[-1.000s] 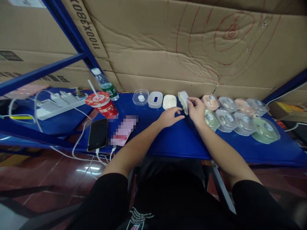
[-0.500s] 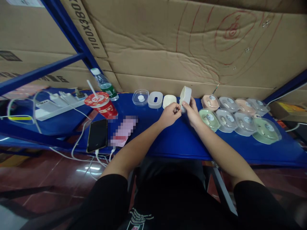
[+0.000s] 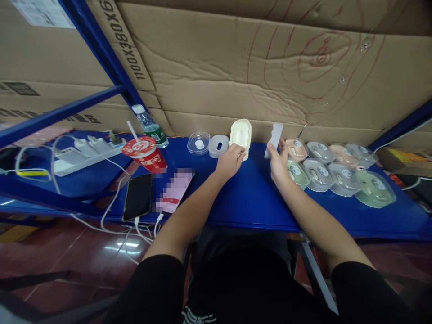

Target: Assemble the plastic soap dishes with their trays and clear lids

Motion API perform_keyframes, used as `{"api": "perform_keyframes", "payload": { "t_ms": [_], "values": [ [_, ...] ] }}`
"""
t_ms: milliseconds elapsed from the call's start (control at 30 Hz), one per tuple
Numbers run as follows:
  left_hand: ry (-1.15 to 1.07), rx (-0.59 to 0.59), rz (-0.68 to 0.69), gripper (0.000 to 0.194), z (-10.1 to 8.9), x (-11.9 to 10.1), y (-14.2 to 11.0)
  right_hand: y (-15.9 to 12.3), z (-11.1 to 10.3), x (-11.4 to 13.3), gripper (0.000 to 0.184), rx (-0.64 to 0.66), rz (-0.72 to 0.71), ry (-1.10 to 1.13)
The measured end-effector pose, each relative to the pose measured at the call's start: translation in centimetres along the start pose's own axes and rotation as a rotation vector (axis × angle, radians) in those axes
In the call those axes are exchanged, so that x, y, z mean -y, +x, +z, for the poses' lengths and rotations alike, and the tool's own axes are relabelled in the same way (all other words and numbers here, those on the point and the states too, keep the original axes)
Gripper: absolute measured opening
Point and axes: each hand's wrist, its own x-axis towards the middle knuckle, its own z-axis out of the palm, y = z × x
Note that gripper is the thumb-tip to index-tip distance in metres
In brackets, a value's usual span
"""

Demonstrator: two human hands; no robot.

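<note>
My left hand point(image 3: 231, 160) is closed on the lower edge of a cream plastic tray point(image 3: 240, 130), shallow and rounded, which is tipped up with its hollow side facing me. In my right hand point(image 3: 280, 161) is a thin white piece with a wavy edge point(image 3: 276, 132), held upright between thumb and fingers and seen almost edge-on. Left of the cream tray sits a grey lid with an oval slot point(image 3: 216, 146). Beside that lid lies a clear plastic cover point(image 3: 195, 145) with a white round disc point(image 3: 200, 144) in it.
Several clear-lidded boxes in pink, grey and green point(image 3: 344, 175) stand in rows at the right. Toward the left are a red cup with a straw point(image 3: 145, 155), a water bottle point(image 3: 151, 128), two phones on cables point(image 3: 138, 195) and a power strip point(image 3: 87, 155). Cardboard point(image 3: 209, 90) backs the blue table point(image 3: 249, 198).
My left hand has taken hold of the cream tray and tipped it up from the table. My right hand has moved right with the white piece, so the hands are farther apart.
</note>
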Motion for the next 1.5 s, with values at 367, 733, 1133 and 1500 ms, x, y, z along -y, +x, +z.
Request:
{"api": "perform_keyframes", "payload": {
  "t_ms": [367,733,1133,1500],
  "values": [
    [0.375,0.291,-0.042,0.036,1.8,0.7,0.8,-1.1,0.4,-0.7,0.083,0.129,-0.096,-0.099],
    [-0.058,0.012,0.199,0.033,1.0,-1.2,-0.8,-2.1,0.5,-0.3,0.077,0.256,-0.139,-0.245],
    [-0.063,0.068,0.252,0.020,0.4,-2.0,-1.0,-2.5,0.3,0.6,0.080,0.394,-0.172,-0.124],
    [0.478,0.118,-0.293,0.042,-4.6,1.6,0.8,-2.6,0.5,-0.8,0.106,0.432,-0.325,-0.271]
  ]
}}
